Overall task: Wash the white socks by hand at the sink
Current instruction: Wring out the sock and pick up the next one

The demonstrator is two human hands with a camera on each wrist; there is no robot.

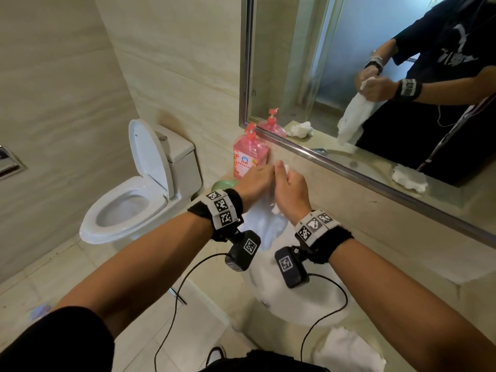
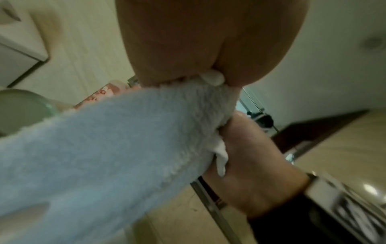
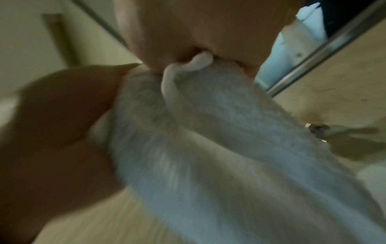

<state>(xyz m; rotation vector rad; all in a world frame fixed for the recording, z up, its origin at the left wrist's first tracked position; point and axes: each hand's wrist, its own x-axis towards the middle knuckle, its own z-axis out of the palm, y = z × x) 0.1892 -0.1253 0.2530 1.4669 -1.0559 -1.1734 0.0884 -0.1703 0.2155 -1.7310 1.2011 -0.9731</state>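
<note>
Sock hangs over sink, top bunched in fists of left hand and right hand. Wrist views alone show foam; right one blurred. Fingertips hidden.

One white sock of fluffy terry cloth hangs limp above the white sink, its upper end bunched between the two hands, with blobs of white lather showing on it where it is gripped. Another white sock lies crumpled on the table just beside the sink's near rim. A third lies crumpled farther along the table against the mirror.
</note>
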